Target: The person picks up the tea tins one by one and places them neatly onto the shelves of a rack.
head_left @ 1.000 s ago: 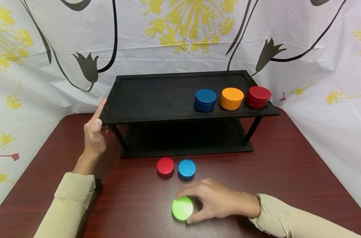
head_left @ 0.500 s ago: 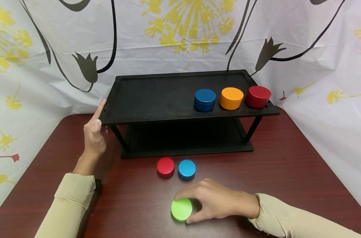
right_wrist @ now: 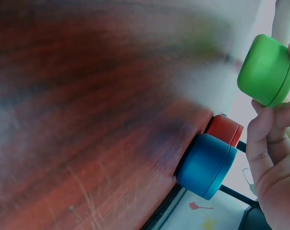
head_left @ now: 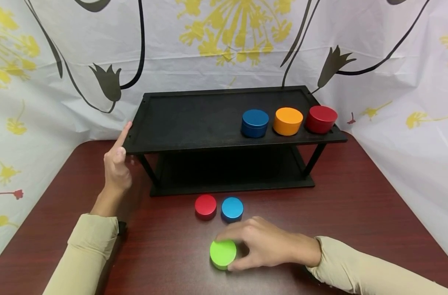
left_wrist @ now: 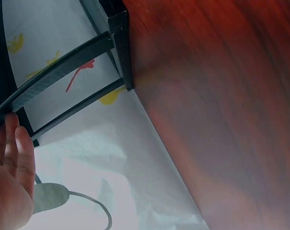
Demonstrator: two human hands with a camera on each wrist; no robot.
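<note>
My right hand (head_left: 260, 243) pinches a round green lidded tin (head_left: 223, 254) by its sides, thumb at the near side and fingers at the far side. In the right wrist view the green tin (right_wrist: 263, 72) shows a lid seam, with a gap between it and the tabletop. Just beyond stand a blue tin (head_left: 232, 209) and a red tin (head_left: 205, 207), side by side on the table. My left hand (head_left: 117, 170) touches the left end of a black two-tier rack (head_left: 194, 123). Its fingers lie straight against the rack in the left wrist view.
On the rack's upper tier, toward the right, stand a dark blue tin (head_left: 255, 123), an orange tin (head_left: 288, 121) and a dark red tin (head_left: 321, 119). The rack rests on a reddish-brown table (head_left: 164, 254). A white flower-printed cloth (head_left: 216, 73) hangs behind and along both sides.
My right hand has moved slightly left and away from me with the green tin. The left hand keeps its place at the rack, and the other tins have not moved.
</note>
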